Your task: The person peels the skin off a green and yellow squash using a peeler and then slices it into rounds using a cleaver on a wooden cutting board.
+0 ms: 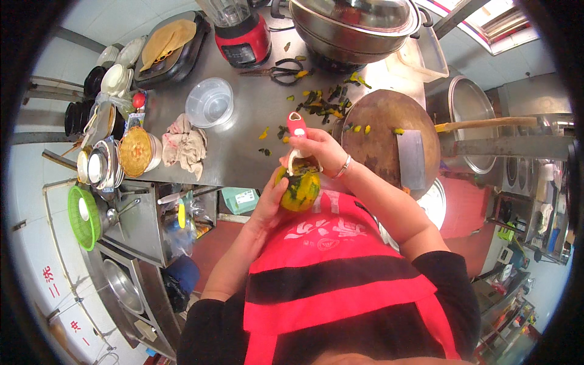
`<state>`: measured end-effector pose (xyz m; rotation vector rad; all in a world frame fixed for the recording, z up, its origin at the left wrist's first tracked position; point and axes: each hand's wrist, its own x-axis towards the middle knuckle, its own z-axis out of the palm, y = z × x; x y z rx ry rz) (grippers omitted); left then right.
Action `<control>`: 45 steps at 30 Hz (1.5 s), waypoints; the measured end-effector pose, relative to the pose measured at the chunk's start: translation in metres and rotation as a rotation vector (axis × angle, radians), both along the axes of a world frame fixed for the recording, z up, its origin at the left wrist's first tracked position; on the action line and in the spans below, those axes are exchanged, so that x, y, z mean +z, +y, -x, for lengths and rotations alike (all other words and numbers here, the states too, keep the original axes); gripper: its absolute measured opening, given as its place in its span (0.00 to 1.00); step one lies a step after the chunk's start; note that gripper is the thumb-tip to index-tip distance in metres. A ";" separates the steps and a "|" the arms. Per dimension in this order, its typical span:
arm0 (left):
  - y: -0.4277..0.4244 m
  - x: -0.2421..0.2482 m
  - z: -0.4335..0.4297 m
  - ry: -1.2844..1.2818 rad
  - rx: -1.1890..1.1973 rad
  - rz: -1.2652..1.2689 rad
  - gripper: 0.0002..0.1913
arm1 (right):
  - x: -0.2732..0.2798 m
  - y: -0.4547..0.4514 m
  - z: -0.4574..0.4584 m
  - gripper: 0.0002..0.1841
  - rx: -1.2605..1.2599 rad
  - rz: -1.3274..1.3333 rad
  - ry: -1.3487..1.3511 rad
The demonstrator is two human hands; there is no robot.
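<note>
My left hand (269, 198) grips a small round squash (302, 191), held close against my red apron. Its skin is dark green in patches, with yellow flesh showing where peel is off. In my right hand (319, 148) is a Y-shaped vegetable peeler (297, 125) with a red handle and a white head. The peeler's blade lies against or just over the squash's top; exact contact is hard to make out. Dark green and yellow peelings (326, 102) are scattered on the steel table (251, 118) beyond my hands.
To the right, a cleaver (411, 159) rests on a round wooden chopping board (383, 109). Scissors (283, 72), a clear plastic bowl (210, 102) and a crumpled cloth (185, 143) lie farther left. A red blender (242, 43) and a large lidded steel pot (356, 32) stand behind.
</note>
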<state>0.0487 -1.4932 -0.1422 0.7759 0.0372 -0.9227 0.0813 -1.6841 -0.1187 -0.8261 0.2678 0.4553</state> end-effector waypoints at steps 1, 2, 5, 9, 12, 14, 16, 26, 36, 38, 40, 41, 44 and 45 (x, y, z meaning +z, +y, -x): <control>0.000 -0.002 0.000 -0.011 0.013 -0.017 0.39 | 0.002 0.002 0.000 0.12 -0.026 0.009 0.016; 0.001 -0.004 0.001 -0.028 0.043 -0.044 0.38 | 0.001 0.005 0.000 0.11 -0.080 0.003 0.021; 0.000 -0.008 0.002 -0.057 0.121 -0.103 0.35 | -0.002 0.011 0.000 0.11 -0.209 0.015 0.043; 0.000 -0.007 0.005 -0.069 0.178 -0.134 0.31 | -0.003 0.015 0.004 0.13 -0.279 0.044 0.090; 0.003 -0.004 0.002 -0.040 0.136 -0.121 0.31 | 0.000 0.012 0.003 0.13 -0.221 0.028 0.105; 0.004 -0.001 0.001 -0.025 0.089 -0.109 0.33 | 0.000 0.009 0.001 0.12 -0.162 0.028 0.091; 0.002 0.003 -0.001 -0.038 0.049 -0.100 0.36 | 0.000 0.006 -0.002 0.12 -0.118 0.042 0.053; 0.004 -0.003 0.001 0.025 0.049 -0.089 0.34 | -0.011 0.012 -0.007 0.12 -0.173 0.070 0.270; 0.012 -0.027 0.004 0.203 -0.032 -0.016 0.34 | -0.021 0.007 -0.010 0.12 -0.051 0.164 0.098; 0.013 -0.031 0.005 0.259 -0.036 0.004 0.34 | -0.019 0.007 -0.012 0.12 -0.039 0.185 0.092; 0.013 -0.023 0.003 0.291 -0.040 0.046 0.30 | -0.022 0.008 -0.014 0.12 -0.055 0.206 0.111; 0.013 -0.016 0.004 0.201 -0.062 0.086 0.29 | -0.042 -0.001 -0.018 0.12 -0.070 0.446 0.032; 0.016 0.005 0.003 -0.032 -0.082 0.119 0.27 | -0.084 -0.033 -0.022 0.13 -0.095 0.988 -0.057; 0.013 0.008 -0.001 -0.087 -0.041 0.081 0.26 | -0.073 -0.037 -0.019 0.14 -0.076 1.058 0.009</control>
